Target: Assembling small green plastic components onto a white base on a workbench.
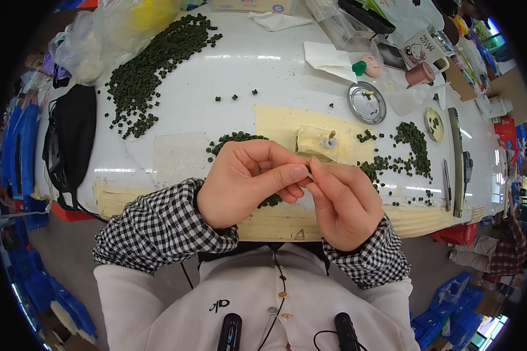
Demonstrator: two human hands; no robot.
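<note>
Currently, left hand (249, 181) and right hand (348, 202) meet over table (216, 76), fingertips of both pinched on small dark part (309, 169), mostly hidden. Possible fault: loose pinch lets part slip, mixing it with nearby dark-green pieces (239, 137); likely cause, small size.

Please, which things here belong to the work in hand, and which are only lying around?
Likely in use:
small piece in the fingers, mostly hidden
dark green pieces
block with upright post

Probably just lying around:
mug
white paper
clear plastic bag
</note>
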